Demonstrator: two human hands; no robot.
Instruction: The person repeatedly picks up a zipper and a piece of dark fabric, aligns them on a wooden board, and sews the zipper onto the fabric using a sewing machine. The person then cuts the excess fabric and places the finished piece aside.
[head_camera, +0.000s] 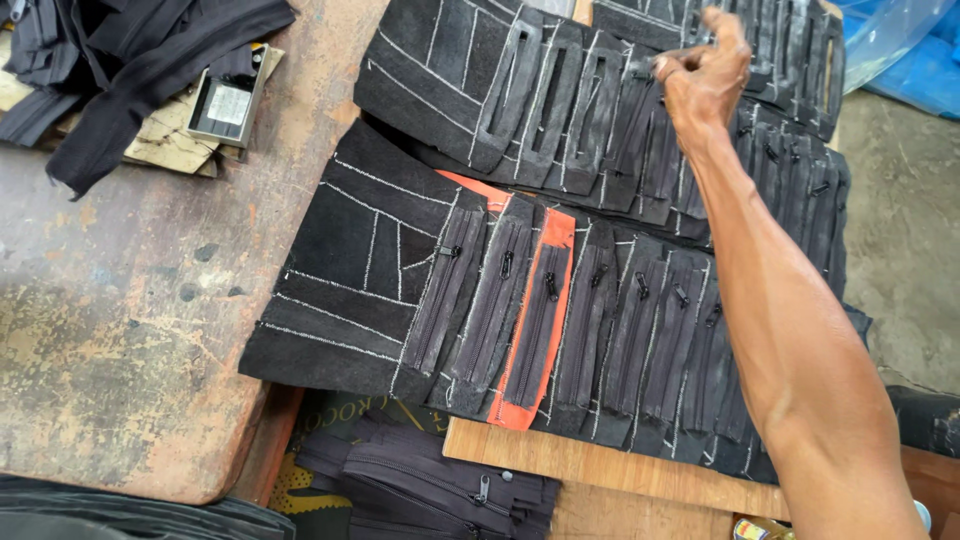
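Nearest us, a fanned row of black suede panels with sewn-in zips (600, 330), one backed in orange, lies on a plywood board (600, 470) beside the worn wooden table (130, 330). Beyond, our right hand (705, 75) pinches a far-row panel (640, 110), seemingly sorting; lifting it cleanly needs a firm pinch. Our left hand is out of frame.

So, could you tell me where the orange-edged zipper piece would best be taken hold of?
Probably by its lower end, coming from the near edge. The orange piece lies fanned among black pieces; neighbours overlap its long sides, but its bottom orange corner juts out over the board, free to pinch. The right hand is away at the far row.
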